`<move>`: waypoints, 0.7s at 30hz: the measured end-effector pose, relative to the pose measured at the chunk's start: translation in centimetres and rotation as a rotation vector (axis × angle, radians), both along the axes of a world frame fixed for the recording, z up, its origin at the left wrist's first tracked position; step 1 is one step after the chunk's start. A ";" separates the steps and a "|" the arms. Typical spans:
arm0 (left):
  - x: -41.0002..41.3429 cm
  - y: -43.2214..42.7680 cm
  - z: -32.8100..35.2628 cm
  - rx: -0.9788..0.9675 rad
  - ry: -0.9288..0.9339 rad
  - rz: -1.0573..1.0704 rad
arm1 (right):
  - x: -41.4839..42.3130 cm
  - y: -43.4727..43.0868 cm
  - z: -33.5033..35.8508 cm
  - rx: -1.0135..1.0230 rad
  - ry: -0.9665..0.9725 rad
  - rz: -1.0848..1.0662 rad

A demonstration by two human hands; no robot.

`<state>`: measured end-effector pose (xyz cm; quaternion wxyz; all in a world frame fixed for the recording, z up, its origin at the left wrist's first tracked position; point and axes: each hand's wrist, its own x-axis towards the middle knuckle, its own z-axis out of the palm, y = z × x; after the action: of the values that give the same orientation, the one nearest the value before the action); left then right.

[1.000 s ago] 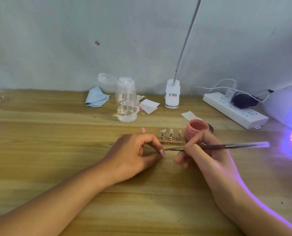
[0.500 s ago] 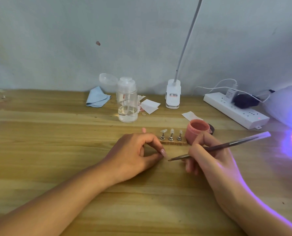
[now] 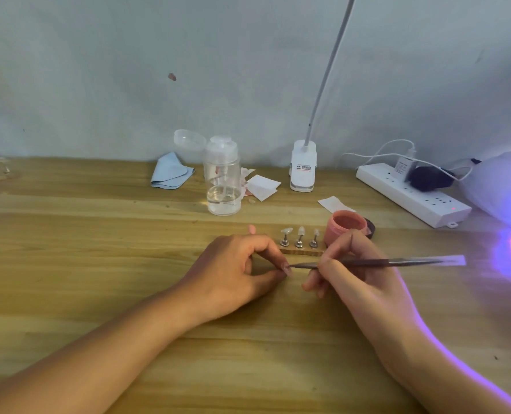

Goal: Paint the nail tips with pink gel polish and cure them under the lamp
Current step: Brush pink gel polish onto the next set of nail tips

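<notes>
My left hand [image 3: 233, 273] rests on the wooden table and pinches a small pale pink nail tip [image 3: 286, 268] between thumb and forefinger. My right hand [image 3: 352, 282] holds a thin brush [image 3: 397, 262] like a pen, almost level, with its point touching that nail tip. Just behind my hands a wooden strip [image 3: 302, 251] carries three clear nail tips [image 3: 300, 233] on metal holders. A pink-painted tip [image 3: 251, 229] pokes up behind my left hand. The open pot of pink gel [image 3: 346, 225] stands right of the strip. The curing lamp [image 3: 499, 186] glows purple at the far right.
A white power strip [image 3: 412, 195] with plugs and cables lies at the back right. A clear pump bottle [image 3: 222, 180], a blue cloth [image 3: 170, 174], paper squares [image 3: 263, 186] and a clip-on desk lamp [image 3: 303, 165] stand along the wall. The pot's black lid [image 3: 371, 228] lies behind the pot.
Half a second ago the brush was tilted up with its point drawn back from my left fingers. It is level again and touches the nail tip. My left hand stayed put.
</notes>
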<state>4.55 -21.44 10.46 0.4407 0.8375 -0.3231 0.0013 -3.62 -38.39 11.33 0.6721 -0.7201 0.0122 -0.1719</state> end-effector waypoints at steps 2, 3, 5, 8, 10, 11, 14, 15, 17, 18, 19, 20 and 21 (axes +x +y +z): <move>-0.1 0.0 0.0 -0.006 0.007 0.001 | 0.0 -0.2 -0.1 0.008 0.001 -0.045; -0.1 0.0 0.1 -0.005 0.008 0.000 | 0.0 -0.3 -0.1 0.030 -0.013 -0.068; -0.3 0.1 0.1 0.003 -0.005 -0.010 | 0.0 -0.5 -0.1 0.078 -0.079 -0.106; -0.4 0.1 0.2 -0.034 -0.026 -0.042 | 0.1 -0.4 0.0 0.049 -0.255 -0.163; -0.5 0.2 0.5 -0.108 0.006 -0.053 | 0.1 -0.4 0.0 -0.072 -0.288 -0.178; -0.5 0.2 0.6 -0.152 0.034 -0.051 | 0.2 -0.4 -0.2 -0.158 -0.281 -0.173; -0.5 0.3 1.1 -0.239 0.096 -0.054 | 0.4 -0.5 -0.8 -0.441 -0.225 -0.151; -0.5 0.3 1.2 -0.264 0.118 -0.065 | 0.5 -0.3 -0.9 -0.470 -0.217 -0.131; -0.8 0.1 1.5 -0.314 0.175 -0.105 | 0.4 0.0 -1.1 -0.479 -0.249 -0.101; -1.0 -0.1 1.7 -0.341 0.213 -0.135 | 0.5 0.0 -1.0 -0.466 -0.277 -0.092; -1.1 -0.3 1.8 -0.371 0.253 -0.158 | 0.5 -0.1 -1.1 -0.454 -0.301 -0.089; -1.3 -0.3 1.8 -0.401 0.291 -0.167 | 0.8 -0.1 -0.8 -0.452 -0.319 -0.093; -1.4 -0.3 1.9 -0.424 0.326 -0.168 | 1.0 -0.1 -0.8 -0.448 -0.332 -0.096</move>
<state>3.14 -21.78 12.34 0.6508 0.6861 -0.3086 -0.1023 -2.63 -38.50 10.54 0.4800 -0.8114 -0.1022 -0.3175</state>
